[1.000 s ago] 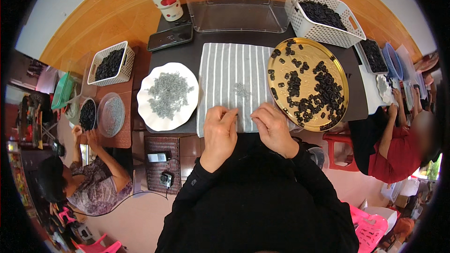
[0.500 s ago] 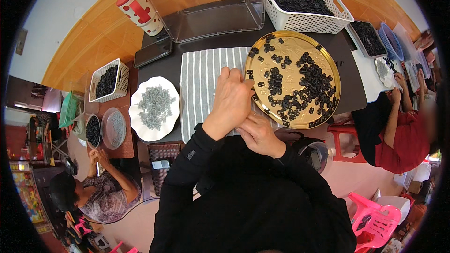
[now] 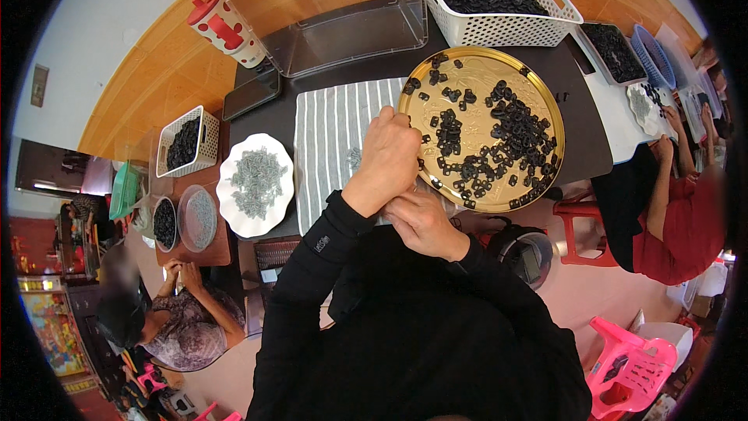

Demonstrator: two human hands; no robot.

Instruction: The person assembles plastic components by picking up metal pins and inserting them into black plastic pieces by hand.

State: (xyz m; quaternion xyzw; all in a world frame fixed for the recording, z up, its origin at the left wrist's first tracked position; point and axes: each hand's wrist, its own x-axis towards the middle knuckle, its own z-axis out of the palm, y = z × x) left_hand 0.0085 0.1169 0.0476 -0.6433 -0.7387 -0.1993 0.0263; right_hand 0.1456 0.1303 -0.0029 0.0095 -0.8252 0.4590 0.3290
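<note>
Black pieces (image 3: pixel 516 121) lay scattered over a gold tray (image 3: pixel 477 72) near the dark table's (image 3: pixel 586 144) front edge. The left hand (image 3: pixel 386 152) curled by the tray's left rim, the right hand (image 3: pixel 425 222) bent beside its wrist; whether fingers pinched anything, I could not tell. Small pale lettering (image 3: pixel 321 244) marked the left cuff (image 3: pixel 343 214).

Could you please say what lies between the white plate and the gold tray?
In the head view, a striped cloth lies there, bearing small grey pieces; the left hand is over it.
</note>
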